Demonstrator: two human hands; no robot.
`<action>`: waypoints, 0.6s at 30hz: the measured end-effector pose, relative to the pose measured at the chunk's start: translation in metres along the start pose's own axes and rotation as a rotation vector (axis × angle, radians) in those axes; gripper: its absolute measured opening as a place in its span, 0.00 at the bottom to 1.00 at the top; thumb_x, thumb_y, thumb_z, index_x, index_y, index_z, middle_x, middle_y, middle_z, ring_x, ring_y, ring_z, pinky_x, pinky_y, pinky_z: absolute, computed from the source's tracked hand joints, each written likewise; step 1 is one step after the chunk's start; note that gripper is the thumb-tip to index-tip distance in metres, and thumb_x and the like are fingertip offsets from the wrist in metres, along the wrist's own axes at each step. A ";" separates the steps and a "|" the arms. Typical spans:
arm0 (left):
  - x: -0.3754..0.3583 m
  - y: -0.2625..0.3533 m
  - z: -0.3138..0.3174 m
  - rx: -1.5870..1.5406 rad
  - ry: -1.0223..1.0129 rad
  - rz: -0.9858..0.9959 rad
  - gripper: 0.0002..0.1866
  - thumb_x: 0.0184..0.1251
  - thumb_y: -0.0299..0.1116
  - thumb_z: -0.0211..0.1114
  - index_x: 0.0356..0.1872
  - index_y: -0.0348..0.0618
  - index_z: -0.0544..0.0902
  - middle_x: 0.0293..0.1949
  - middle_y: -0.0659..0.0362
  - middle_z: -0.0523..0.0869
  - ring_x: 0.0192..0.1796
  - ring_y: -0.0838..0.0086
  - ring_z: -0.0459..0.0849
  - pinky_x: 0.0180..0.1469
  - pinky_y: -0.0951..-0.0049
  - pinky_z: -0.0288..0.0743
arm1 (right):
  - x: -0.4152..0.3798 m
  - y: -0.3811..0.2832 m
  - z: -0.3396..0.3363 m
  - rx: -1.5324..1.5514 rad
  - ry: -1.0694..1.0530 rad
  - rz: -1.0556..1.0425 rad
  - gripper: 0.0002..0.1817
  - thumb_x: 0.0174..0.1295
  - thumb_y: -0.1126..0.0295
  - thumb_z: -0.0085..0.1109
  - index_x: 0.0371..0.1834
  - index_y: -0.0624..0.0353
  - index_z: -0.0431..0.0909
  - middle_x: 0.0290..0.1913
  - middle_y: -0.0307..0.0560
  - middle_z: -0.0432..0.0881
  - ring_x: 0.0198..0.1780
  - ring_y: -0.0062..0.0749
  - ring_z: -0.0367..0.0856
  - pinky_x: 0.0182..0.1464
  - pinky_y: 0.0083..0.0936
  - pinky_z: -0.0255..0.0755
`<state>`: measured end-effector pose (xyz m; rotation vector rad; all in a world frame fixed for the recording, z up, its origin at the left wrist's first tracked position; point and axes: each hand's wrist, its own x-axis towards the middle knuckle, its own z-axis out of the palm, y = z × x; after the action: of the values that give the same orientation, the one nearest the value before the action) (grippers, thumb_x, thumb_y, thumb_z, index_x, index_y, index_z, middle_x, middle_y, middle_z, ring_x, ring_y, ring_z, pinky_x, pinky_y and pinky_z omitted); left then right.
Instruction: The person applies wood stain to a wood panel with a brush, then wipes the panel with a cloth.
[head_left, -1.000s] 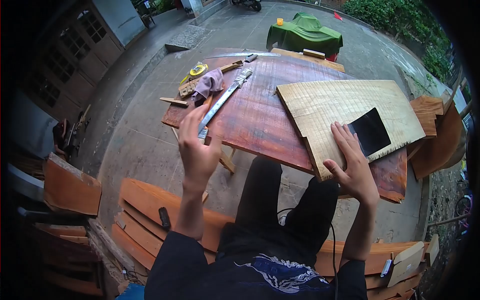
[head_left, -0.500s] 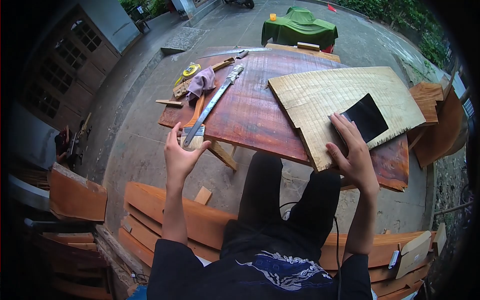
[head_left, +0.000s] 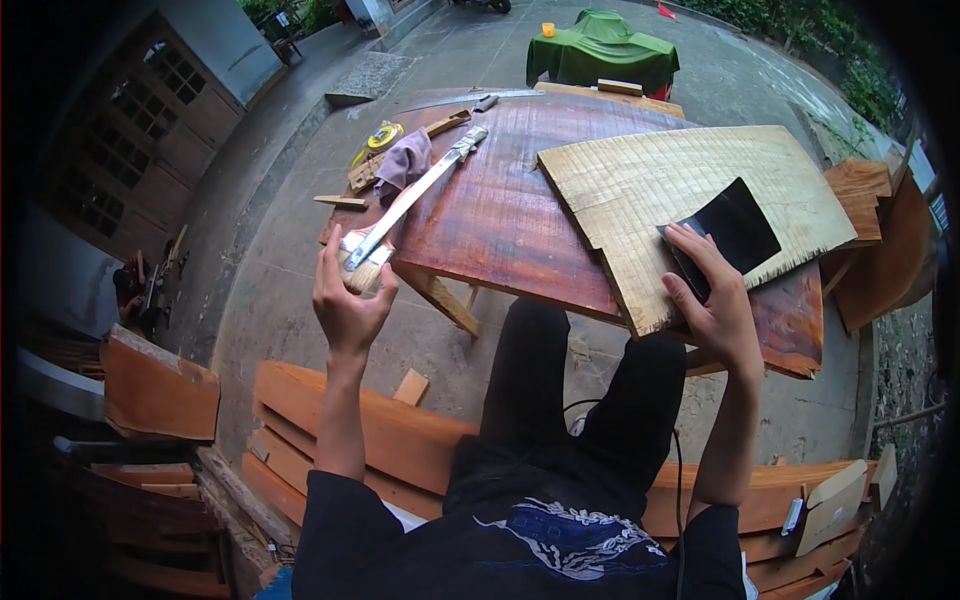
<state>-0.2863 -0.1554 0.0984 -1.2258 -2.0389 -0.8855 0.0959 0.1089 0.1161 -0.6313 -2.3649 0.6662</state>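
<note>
Left grip point(head_left: 347, 308) cupped around brush point(head_left: 358, 274), right grip point(head_left: 718, 300) spread

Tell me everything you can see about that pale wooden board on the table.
The pale board looks like raw, yellowish wood, with faint lines running across its face. It is broad and flat, with a gently curved far edge, a stepped notch in its left edge and a ragged near-right edge. It lies flat on the reddish-brown table, towards the right side. A thin black sheet lies on it, and the person's right hand is over its near part, fingers on the sheet.
</note>
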 end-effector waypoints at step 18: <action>0.013 0.045 -0.047 -0.371 0.109 -0.121 0.44 0.68 0.41 0.80 0.77 0.22 0.72 0.69 0.42 0.84 0.66 0.61 0.87 0.70 0.60 0.82 | -0.004 -0.013 -0.008 0.100 0.096 -0.024 0.28 0.79 0.57 0.62 0.76 0.62 0.77 0.67 0.57 0.87 0.75 0.54 0.81 0.87 0.58 0.52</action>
<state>-0.2440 -0.1704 0.1470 -1.2184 -1.9321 -1.4057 0.1004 0.0988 0.1274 -0.5772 -2.2328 0.7226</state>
